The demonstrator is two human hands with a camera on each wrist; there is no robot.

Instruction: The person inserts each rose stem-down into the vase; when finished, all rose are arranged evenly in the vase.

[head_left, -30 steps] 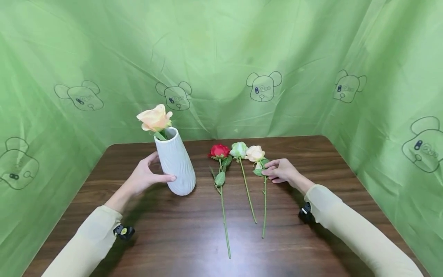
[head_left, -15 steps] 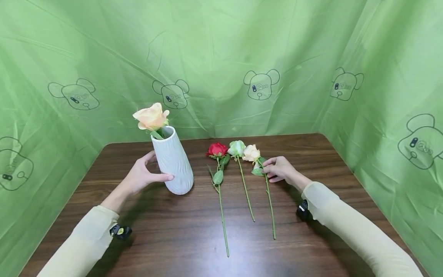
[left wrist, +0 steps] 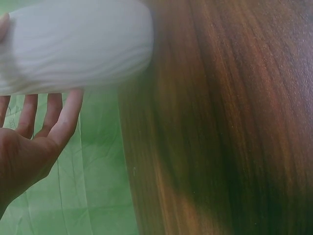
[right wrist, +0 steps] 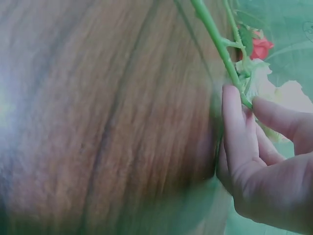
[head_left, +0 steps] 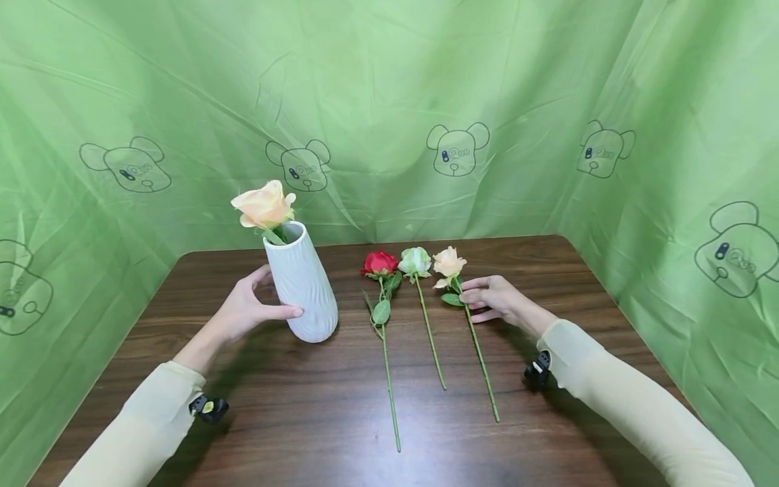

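As I look down from the head camera, the vase (head_left: 304,294) stands at my left, looking tilted leftward, gripped in my left hand (head_left: 246,311) with a large peach bloom (head_left: 263,205) out of its mouth; whether its base sits flat I cannot tell. My right hand (head_left: 496,301) is nearer to the pale peach rose (head_left: 449,262), pinching it narrowly just below the flower. Its stem (head_left: 482,362) lies lengthwise, bloom away from me, bare end toward me and slanting slightly right. What matters most, I judge, is that the vase's mouth is to the left of this stem and above it, with the red rose (head_left: 381,264) and the white-green rose (head_left: 416,262) lying between. The far edge of the table (head_left: 292,419) runs close behind the blooms, so I find more room on my own side. From my left wrist, the vase's wall is between my fingers and thumb, with wood stretching past its base. From my right wrist, the stem passes between thumb and finger, its long part reaching away over the wood, the red rose beyond.
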